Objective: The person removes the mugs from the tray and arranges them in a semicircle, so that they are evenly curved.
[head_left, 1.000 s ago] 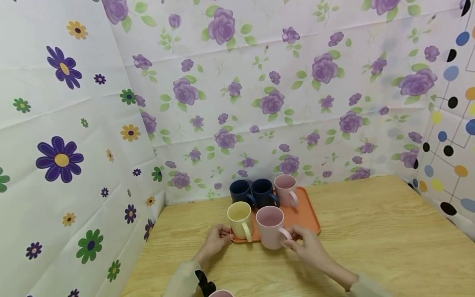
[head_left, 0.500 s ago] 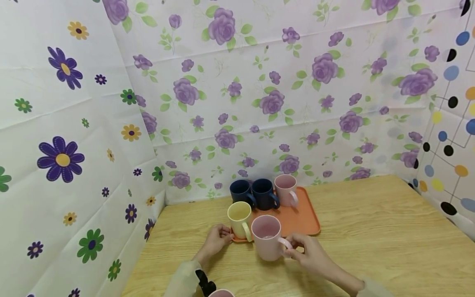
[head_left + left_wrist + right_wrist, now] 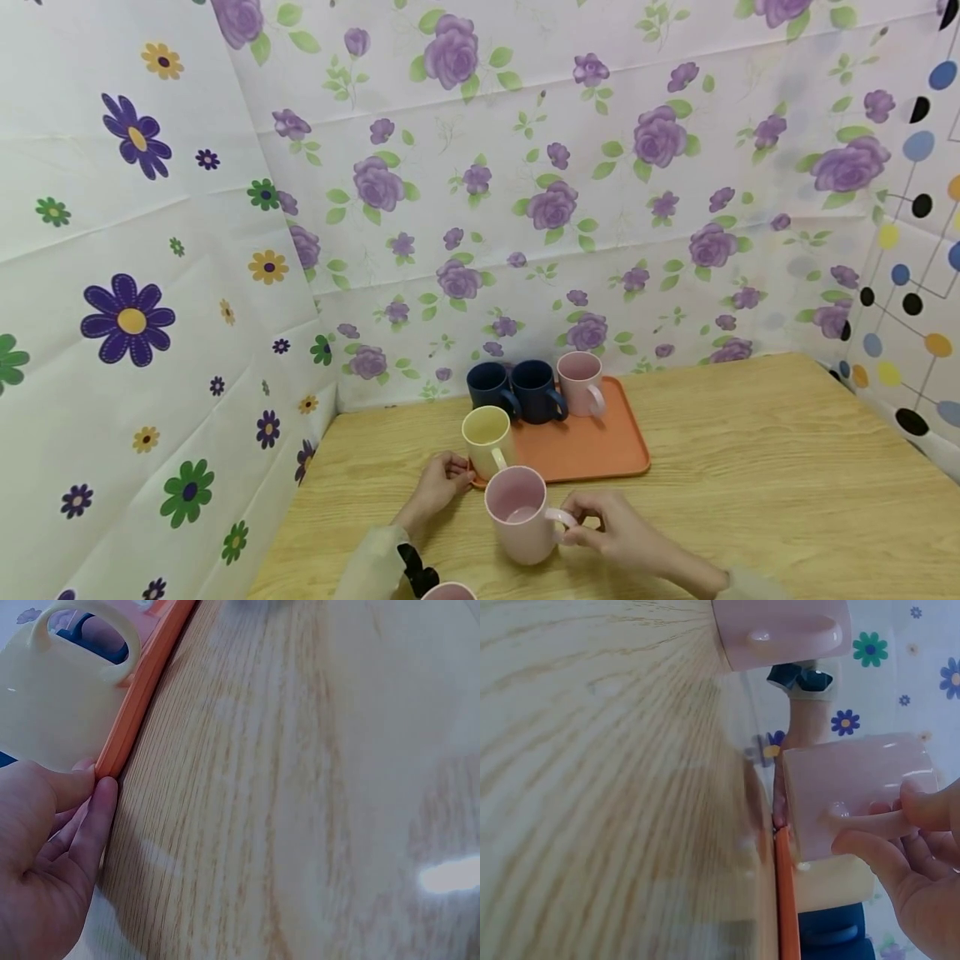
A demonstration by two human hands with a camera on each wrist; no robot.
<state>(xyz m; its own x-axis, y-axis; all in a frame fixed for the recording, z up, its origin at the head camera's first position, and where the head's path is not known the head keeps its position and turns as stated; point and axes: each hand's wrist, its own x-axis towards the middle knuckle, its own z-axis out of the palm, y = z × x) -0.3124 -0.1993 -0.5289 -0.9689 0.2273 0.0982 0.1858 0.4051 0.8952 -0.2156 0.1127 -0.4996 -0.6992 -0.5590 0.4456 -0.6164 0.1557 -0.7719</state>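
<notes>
My right hand (image 3: 611,533) pinches the handle of a pink mug (image 3: 527,537). That mug is off the front edge of the orange tray (image 3: 592,450), a little tilted, its open top toward the head camera. In the right wrist view, thumb and fingers close on the mug's handle (image 3: 877,823), with the mug held above the table. My left hand (image 3: 435,492) grips the tray's front left corner, and the left wrist view shows the thumb and a finger pinching the orange rim (image 3: 124,727). A pale yellow mug (image 3: 480,450) stands on the tray beside that hand.
Along the tray's back stand two dark blue mugs (image 3: 487,385) and another pink mug (image 3: 579,390). One more pink mug (image 3: 448,592) shows at the bottom of the head view, near the left sleeve (image 3: 371,562). Flower-patterned cloth (image 3: 465,333) hangs behind the wooden table (image 3: 750,450).
My right hand has drawn the pink mug from the tray's front edge toward me and slightly left. My left hand stays at the tray corner; the other mugs have not moved.
</notes>
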